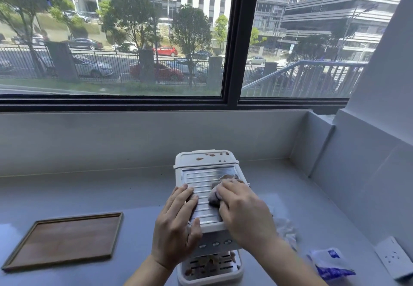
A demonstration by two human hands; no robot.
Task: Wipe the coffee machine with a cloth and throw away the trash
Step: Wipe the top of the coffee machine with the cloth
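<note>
A white coffee machine [204, 160] stands on the grey counter in the lower middle of the head view, with brown stains on its rear lid and a ribbed metal plate on top. My left hand [177, 223] grips the machine's front left edge, fingers over the plate. My right hand [244, 212] presses a crumpled, stained cloth [215, 196] onto the right side of the plate. Brown debris lies on the drip tray [207, 265] below. A crumpled white tissue [287, 229] and a blue-and-white wrapper [330, 263] lie to the right.
A wooden tray [64, 238] lies on the counter [89, 191] at the left. A white wall socket [393, 256] is set in the right wall. A low grey backsplash and a large window run behind the machine.
</note>
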